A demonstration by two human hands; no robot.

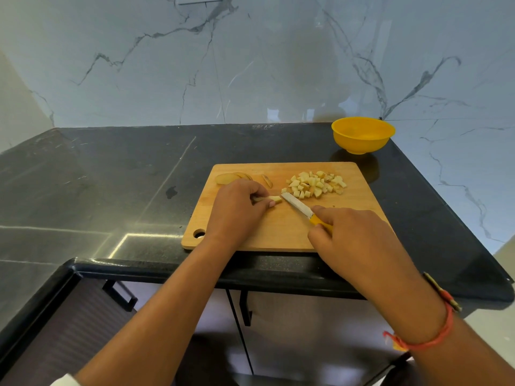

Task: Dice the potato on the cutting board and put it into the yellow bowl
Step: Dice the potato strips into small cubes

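Here left fingers (260, 200) pinch potato strip (274, 199); right fingers (320, 235) grip knife (302, 208).

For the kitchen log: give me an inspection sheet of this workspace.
Surface: black counter, wooden cutting board near its front edge.
Job's things: potato cubes piled on the board's far right; slices at far left; yellow bowl behind the board, no potato visible inside.
Clutter: nothing seen.
Grippers: left hand pinches a potato strip; right hand grips a knife, tip beside the strip.
Cables: nothing seen.
Surroundings: marble wall behind; cabinets below.
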